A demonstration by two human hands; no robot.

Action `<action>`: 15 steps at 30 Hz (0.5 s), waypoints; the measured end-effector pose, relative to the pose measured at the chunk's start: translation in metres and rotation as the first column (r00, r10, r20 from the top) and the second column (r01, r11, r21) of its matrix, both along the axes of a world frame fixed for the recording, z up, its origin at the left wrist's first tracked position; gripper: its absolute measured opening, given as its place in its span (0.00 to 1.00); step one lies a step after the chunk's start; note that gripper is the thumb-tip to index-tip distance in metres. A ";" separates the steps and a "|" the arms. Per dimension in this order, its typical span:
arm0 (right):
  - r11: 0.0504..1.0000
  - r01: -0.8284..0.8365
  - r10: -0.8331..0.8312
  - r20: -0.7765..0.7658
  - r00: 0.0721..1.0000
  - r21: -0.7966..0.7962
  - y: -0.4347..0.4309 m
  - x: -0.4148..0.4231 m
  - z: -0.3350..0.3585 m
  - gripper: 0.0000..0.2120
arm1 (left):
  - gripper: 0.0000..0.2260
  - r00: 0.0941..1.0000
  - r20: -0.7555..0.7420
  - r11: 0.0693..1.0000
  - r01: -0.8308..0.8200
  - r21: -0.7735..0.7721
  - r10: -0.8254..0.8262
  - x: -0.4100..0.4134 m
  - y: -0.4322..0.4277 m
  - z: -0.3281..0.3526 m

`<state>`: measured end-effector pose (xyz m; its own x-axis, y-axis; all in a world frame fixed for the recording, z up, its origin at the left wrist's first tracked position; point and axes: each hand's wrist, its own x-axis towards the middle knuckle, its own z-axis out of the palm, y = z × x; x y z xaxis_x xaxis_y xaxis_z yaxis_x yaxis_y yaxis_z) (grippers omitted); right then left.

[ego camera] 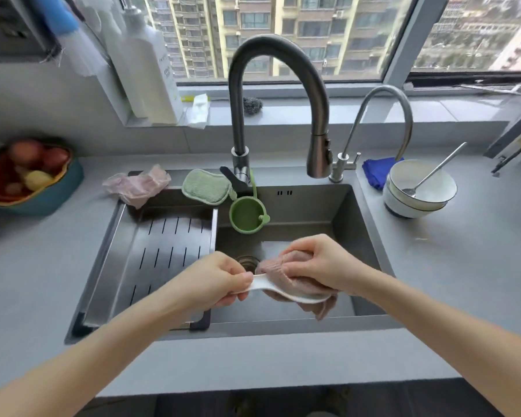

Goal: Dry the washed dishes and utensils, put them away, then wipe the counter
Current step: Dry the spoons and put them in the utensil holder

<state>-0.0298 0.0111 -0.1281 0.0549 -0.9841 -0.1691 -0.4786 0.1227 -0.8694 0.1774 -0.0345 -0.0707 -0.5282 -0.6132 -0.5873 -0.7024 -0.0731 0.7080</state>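
Observation:
Over the sink [358, 218], my left hand [217, 279] pinches the handle of a white ceramic spoon [295, 296]. My right hand [319, 263] presses a pink cloth [278, 273] around the spoon's bowl; part of the cloth hangs below it. On the grey counter [463, 266] to the right stand two stacked white bowls [415, 200] with a metal spoon [433, 171] leaning inside the upper one.
A dark faucet [283, 85] arches over the sink, with a smaller tap [382, 121] beside it. A slotted drain tray [163, 251] fills the sink's left half. A green sponge [205, 186], green cup [247, 215], blue cloth [376, 173], crumpled plastic bag [137, 185] and fruit bowl [27, 179] surround it.

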 end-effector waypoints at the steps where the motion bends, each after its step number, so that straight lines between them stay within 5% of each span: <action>1: 0.993 0.085 -0.084 0.026 0.996 -0.082 -0.004 0.005 0.000 0.04 | 0.16 0.999 -0.029 1.000 -0.018 -0.004 0.018 0.006 -0.004 0.000; 6: 0.784 0.598 -0.569 0.191 0.800 -0.166 -0.028 0.028 -0.004 0.16 | 0.17 0.979 -0.169 0.991 -0.125 -0.036 0.117 0.018 -0.012 0.000; 7: 0.700 0.707 -0.667 0.260 0.698 -0.101 -0.033 0.035 -0.001 0.18 | 0.17 0.972 -0.190 0.987 -0.154 -0.049 0.142 0.018 -0.011 -0.003; 10: 0.375 0.857 -0.842 0.516 0.156 0.353 -0.046 0.041 0.007 0.21 | 0.16 0.921 -0.268 0.953 -0.301 -0.024 0.284 0.021 -0.010 -0.014; 11: 0.351 0.832 -0.832 0.551 0.066 0.430 -0.046 0.043 0.008 0.21 | 0.16 0.888 -0.300 0.931 -0.366 -0.003 0.349 0.024 -0.012 -0.018; 15: 0.606 0.607 -0.699 0.708 0.098 0.514 -0.045 0.071 0.014 0.19 | 0.16 0.808 -0.349 0.866 -0.499 0.023 0.475 0.021 -0.013 -0.027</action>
<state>0.0411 -0.0336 -0.1137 -0.4589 -0.6988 -0.5487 0.7132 0.0786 -0.6965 0.1983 -0.0474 -0.0974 -0.3045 -0.8733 -0.3802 -0.3091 -0.2869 0.9067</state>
